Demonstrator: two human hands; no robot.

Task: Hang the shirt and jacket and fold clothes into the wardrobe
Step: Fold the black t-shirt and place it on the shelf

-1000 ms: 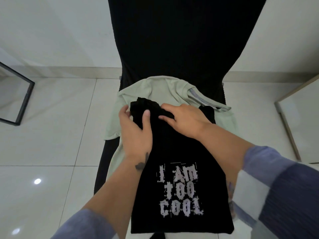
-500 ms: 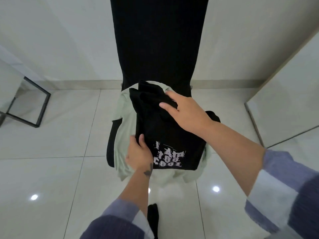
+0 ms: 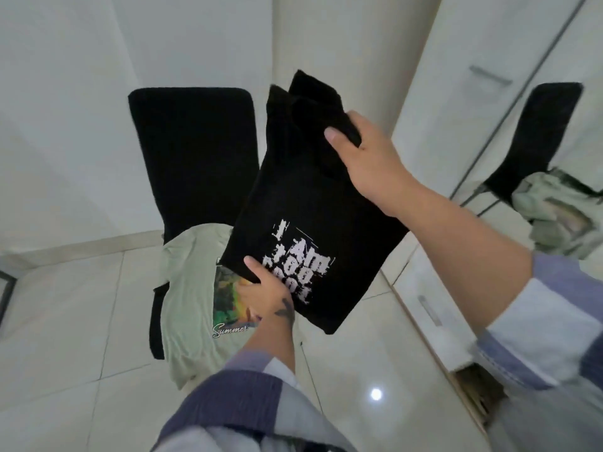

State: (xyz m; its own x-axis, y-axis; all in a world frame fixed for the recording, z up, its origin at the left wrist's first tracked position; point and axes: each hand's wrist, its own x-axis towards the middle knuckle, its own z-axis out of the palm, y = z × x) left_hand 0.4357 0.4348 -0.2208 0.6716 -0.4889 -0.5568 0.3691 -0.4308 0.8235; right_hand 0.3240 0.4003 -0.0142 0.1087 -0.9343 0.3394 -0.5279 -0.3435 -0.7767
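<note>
Since the frame half a sec earlier, folded black tee had come up off the chair and hung in the air, tilted, swung toward the wardrobe side; before, it lay on the green tee w/ both hands on it.

Left to right: black chair stood against the wall, green tee draped over its seat, "Summer" print showing, still unfolded. Left hand was cupped under the black tee's lower left corner, thumb over the top edge, pinching the fabric. Right hand was clamped on the upper end, thumb on top, fingers wrapped under the bunched collar/sleeve part.

Risks, my read: top layers looked loose and lumpy near the right thumb, so a quick swing could let the fold slip open. Lower right corner was unsupported and could sag.

Room: open floor to the left and below, nothing in the way. On the right, wardrobe w/ mirrored door and drawer fronts stood close; right forearm was already near its edge, so the turn was tight. Couldn't see an open shelf.
</note>
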